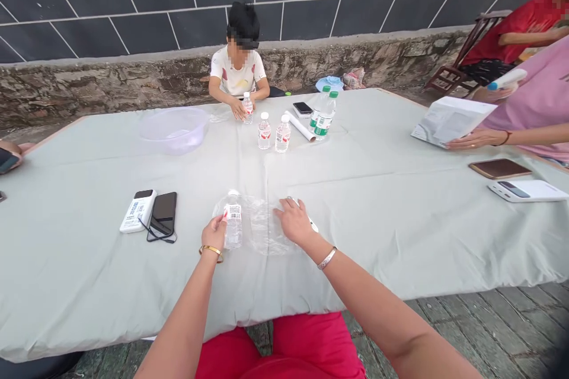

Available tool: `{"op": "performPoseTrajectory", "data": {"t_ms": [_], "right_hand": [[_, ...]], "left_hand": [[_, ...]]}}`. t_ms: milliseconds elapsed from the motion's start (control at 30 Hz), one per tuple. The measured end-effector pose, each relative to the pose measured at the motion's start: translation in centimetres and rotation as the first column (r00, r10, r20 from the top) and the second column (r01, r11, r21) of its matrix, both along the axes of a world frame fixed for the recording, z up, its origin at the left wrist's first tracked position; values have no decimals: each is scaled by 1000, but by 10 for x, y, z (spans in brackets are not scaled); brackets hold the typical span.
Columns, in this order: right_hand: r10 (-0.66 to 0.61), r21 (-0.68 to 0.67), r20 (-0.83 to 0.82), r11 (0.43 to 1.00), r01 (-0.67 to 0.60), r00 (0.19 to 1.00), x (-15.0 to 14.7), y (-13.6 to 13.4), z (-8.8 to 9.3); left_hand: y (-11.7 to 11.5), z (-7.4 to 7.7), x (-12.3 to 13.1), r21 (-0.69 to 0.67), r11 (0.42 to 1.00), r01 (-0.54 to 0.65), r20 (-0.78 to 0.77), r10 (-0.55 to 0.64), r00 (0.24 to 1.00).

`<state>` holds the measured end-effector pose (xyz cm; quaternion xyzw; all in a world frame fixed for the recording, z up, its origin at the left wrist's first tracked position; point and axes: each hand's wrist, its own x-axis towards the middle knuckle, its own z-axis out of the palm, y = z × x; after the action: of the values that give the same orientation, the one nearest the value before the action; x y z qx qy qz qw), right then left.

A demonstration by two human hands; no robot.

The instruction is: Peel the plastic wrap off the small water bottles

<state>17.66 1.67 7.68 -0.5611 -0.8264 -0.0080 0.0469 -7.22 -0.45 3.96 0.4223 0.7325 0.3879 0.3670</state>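
The left hand [214, 232] was curled around a small water bottle [233, 222], pinching it where it lay on a clear plastic sheet [264, 226] near the front edge of the bench [111, 284]. The right hand [296, 221] was spread, fingers pressed flat on the sheet just beside the bottle. Toward the bench's left side, a black phone [163, 213] lay touching a white power bank [137, 211], well apart from both hands.
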Motion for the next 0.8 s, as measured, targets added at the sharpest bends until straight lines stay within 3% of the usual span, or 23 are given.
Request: {"op": "performPoseTrajectory", "data": {"t_ms": [67,133,200,233,367,500,567,700,800], "right_hand": [[-8,69,-124,997,17,992,-19,-3,15],[77,57,-286,996,-63,955,-44,-5,27],[89,-69,-423,989,-131,902,-70,-5,35],[38,-160,-459,979,-125,888,-82,-4,36],[-255,-431,-358,899,83,898,-103,6,30],[-367,-540,-263,822,179,892,-84,14,25],[-361,-476,-261,855,206,895,-73,13,26],[-265,-207,-214,953,221,940,-67,9,27],[-249,-219,-131,951,217,960,-70,9,21]], "left_hand": [[0,0,3,8,999,-32,-1,32,999],[-1,1,8,27,998,-65,5,65,998],[-2,2,14,54,994,-94,17,93,996],[-2,2,17,71,992,-107,28,105,994],[-1,1,20,118,977,-176,121,162,979],[2,-4,10,120,950,-287,227,255,940],[1,-6,6,124,936,-330,272,287,918],[-3,-6,6,135,923,-361,330,301,895],[-6,0,3,158,914,-374,338,306,890]]}}
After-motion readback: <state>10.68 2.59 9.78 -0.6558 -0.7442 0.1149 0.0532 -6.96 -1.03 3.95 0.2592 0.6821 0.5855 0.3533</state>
